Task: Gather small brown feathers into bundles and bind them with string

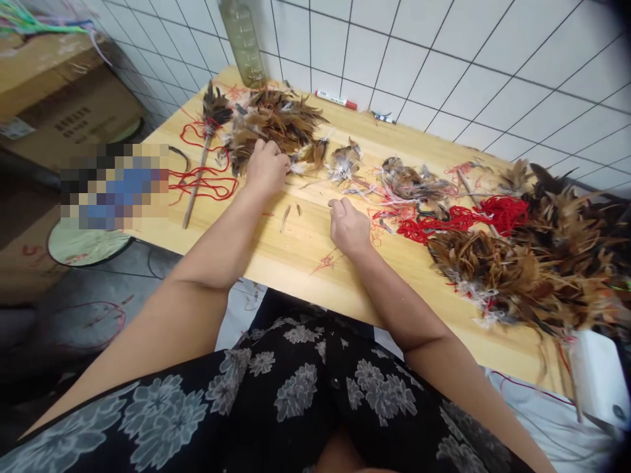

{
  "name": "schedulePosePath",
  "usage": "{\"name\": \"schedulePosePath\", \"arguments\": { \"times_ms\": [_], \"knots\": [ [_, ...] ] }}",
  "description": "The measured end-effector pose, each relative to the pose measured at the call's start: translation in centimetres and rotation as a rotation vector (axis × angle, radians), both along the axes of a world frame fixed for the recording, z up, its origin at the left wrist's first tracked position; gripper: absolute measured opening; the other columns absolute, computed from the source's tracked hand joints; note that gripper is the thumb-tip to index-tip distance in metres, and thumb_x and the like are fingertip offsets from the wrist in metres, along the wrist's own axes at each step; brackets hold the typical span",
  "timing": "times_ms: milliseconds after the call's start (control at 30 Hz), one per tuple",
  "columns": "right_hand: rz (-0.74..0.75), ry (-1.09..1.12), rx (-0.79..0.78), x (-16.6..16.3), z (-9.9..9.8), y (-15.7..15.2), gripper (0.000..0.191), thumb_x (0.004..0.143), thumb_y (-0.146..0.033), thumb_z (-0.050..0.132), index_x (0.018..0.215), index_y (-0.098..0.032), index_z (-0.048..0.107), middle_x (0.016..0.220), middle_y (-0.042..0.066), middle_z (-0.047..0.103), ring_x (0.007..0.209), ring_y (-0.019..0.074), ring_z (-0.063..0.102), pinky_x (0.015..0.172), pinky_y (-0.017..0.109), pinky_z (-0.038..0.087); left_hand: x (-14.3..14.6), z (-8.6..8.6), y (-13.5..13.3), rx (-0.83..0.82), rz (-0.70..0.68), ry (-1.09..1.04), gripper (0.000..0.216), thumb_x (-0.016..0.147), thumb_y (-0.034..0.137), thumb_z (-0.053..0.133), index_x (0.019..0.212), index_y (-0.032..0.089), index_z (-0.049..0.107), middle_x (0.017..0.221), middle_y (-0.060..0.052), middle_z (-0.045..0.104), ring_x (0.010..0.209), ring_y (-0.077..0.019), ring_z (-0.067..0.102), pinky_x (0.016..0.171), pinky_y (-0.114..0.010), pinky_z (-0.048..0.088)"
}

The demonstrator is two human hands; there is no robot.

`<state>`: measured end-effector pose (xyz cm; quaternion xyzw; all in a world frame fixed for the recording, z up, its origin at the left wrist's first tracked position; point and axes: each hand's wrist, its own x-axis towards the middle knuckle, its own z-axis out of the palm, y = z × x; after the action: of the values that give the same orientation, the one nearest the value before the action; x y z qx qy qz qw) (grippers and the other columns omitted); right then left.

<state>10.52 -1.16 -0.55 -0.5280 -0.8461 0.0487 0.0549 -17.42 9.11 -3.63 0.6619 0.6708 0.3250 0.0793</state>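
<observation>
My left hand (267, 167) rests at the front edge of a pile of brown feathers (283, 118), its fingers curled down onto them. Small feather tufts (318, 154) lie just right of that hand. Lower on the wooden table, my right hand (349, 225) is closed, thumb and fingers pressed together; what it holds, if anything, is hidden. A white and brown feather tuft (345, 163) sits beyond my right hand. To its right are tangled red threads (394, 220) and another loose feather bunch (411, 179). Two loose feather bits (286, 217) lie between my hands.
A stick with dark feathers (197, 177) and red cord (217, 187) lie at the left. A bottle (245, 46) and a red-and-white marker (336, 100) stand or lie by the tiled wall. A large feather heap (532, 263), red yarn (503, 213) and a white device (599, 374) occupy the right.
</observation>
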Motion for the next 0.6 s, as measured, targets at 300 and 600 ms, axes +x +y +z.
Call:
{"name": "schedulePosePath", "arguments": {
  "times_ms": [300, 600],
  "knots": [
    [-0.210, 0.331, -0.163, 1.1, 1.2, 1.1, 0.048, 0.122, -0.021, 0.039, 0.159, -0.017, 0.068, 0.159, 0.018, 0.077, 0.138, 0.0327, 0.078, 0.110, 0.043, 0.063, 5.1, 4.0, -0.3, 0.032, -0.064, -0.375, 0.007, 0.099, 0.026, 0.079, 0.093, 0.023, 0.076, 0.094, -0.005, 0.076, 0.093, -0.0268, 0.074, 0.091, -0.038, 0.060],
    [-0.152, 0.260, -0.174, 0.6, 0.8, 1.2, 0.057, 0.117, -0.019, 0.037, 0.168, -0.021, 0.064, 0.173, 0.023, 0.065, 0.132, 0.0366, 0.081, 0.107, 0.054, 0.069, 3.2, 5.3, -0.4, 0.027, 0.219, 0.039, 0.020, 0.106, 0.043, 0.081, 0.113, 0.025, 0.078, 0.143, -0.016, 0.079, 0.154, -0.0418, 0.059, 0.134, -0.061, 0.045]
  ]
}}
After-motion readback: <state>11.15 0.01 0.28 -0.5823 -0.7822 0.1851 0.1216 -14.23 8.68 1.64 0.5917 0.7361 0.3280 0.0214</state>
